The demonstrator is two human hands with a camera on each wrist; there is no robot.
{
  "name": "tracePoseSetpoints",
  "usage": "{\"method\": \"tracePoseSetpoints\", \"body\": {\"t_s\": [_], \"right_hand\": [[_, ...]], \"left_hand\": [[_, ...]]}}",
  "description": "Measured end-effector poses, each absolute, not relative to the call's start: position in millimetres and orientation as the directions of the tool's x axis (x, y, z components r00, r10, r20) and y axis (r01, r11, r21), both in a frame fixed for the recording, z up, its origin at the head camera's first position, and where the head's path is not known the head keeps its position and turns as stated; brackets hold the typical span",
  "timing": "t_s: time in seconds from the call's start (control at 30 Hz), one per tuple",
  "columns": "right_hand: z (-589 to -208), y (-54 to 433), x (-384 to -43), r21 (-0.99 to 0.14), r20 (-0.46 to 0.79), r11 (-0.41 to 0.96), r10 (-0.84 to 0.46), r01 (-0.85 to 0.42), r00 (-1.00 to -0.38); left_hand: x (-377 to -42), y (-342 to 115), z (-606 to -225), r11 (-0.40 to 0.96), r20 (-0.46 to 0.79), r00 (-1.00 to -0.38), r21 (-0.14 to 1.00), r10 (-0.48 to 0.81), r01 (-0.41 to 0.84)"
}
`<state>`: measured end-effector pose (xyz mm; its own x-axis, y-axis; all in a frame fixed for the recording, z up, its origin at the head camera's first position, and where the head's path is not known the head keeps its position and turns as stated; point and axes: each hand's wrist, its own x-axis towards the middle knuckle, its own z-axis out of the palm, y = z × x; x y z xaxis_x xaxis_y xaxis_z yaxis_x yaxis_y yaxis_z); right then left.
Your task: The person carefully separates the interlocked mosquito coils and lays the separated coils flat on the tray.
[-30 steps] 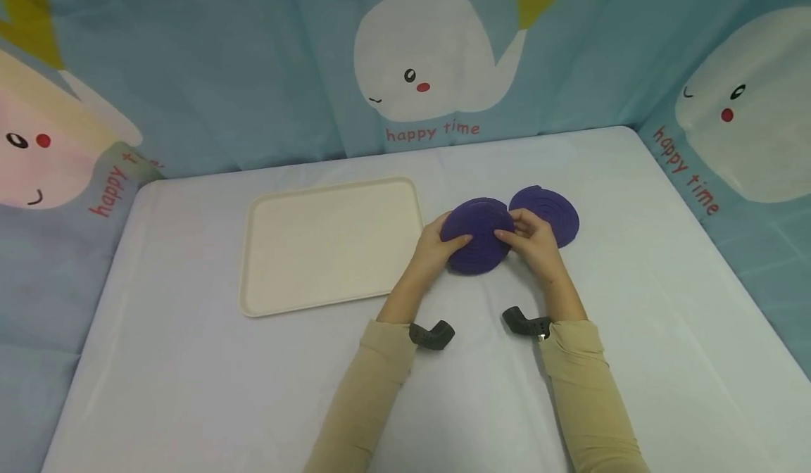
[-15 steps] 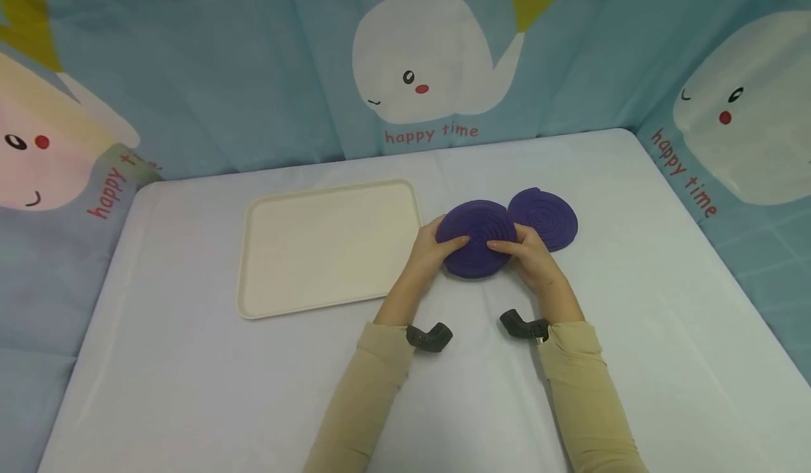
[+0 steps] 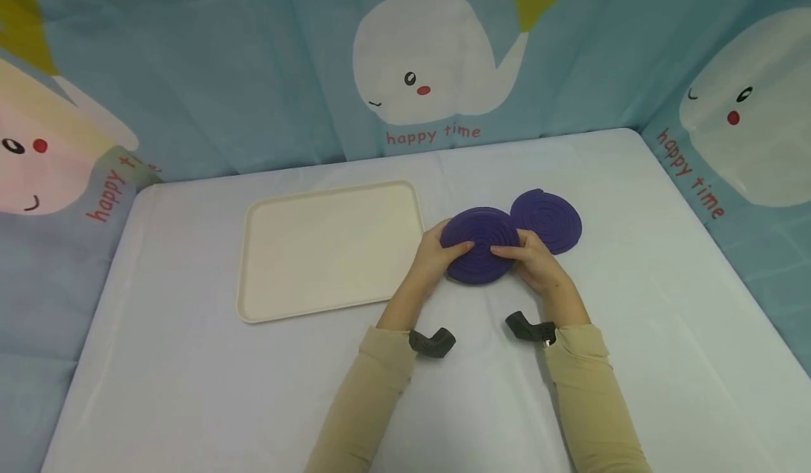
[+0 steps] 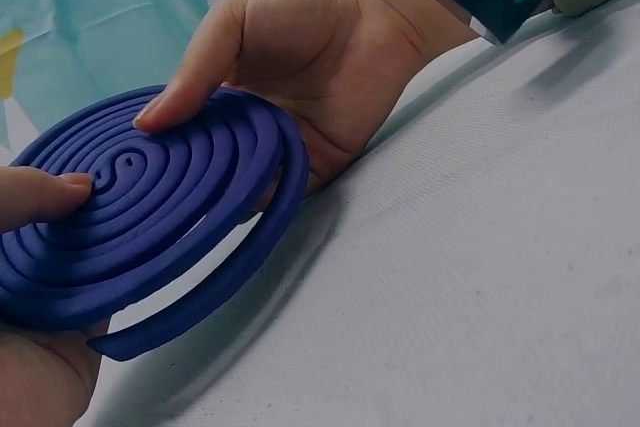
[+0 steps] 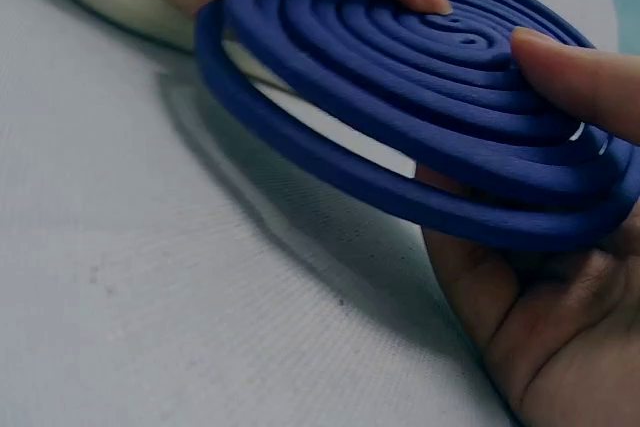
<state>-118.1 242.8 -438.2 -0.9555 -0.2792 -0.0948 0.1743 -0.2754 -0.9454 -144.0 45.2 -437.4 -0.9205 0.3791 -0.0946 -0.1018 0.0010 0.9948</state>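
Observation:
Both hands hold a purple mosquito coil [image 3: 479,265], a flat double spiral, above the table. My left hand [image 3: 433,251] grips its left side, thumb on top near the centre and fingers underneath. On the opposite side my right hand [image 3: 538,262] grips it likewise, its thumb pointing at the left one. The left wrist view shows the spiral's outermost strand [image 4: 215,312] sagging below the other rings, with a gap between. In the right wrist view both thumbs press close to the coil's centre [image 5: 455,32]. A second purple mosquito coil [image 3: 550,221] lies on the table just behind my right hand.
A cream rectangular tray [image 3: 329,248] lies left of the hands, its right edge beside my left hand. White cloth covers the table [image 3: 209,388]. A blue curtain [image 3: 253,72] with whale prints hangs along the back and sides.
My right hand has shifted its grip from the coil's upper right edge down to the lower right, its fingers now beneath. The held coil has come slightly nearer; the second coil stays put.

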Motion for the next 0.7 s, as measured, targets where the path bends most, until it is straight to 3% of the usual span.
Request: {"method": "tracePoseSetpoints", "body": {"t_s": [0.2, 0.4, 0.7], "right_hand": [[-438, 243, -118, -0.933, -0.104, -0.298, -0.317, 0.203, -0.943], [-436, 240, -119, -0.928, -0.141, -0.287, -0.324, 0.239, -0.936], [-436, 240, -113, -0.923, -0.124, -0.311, -0.315, 0.226, -0.941]], "left_hand": [[-145, 44, -434, -0.006, -0.105, -0.915, 0.993, 0.389, -0.116], [-134, 38, -407, 0.053, -0.095, -0.922, 0.995, 0.376, -0.080], [-138, 44, -432, 0.062, -0.101, -0.918, 0.995, 0.383, -0.084]]}}
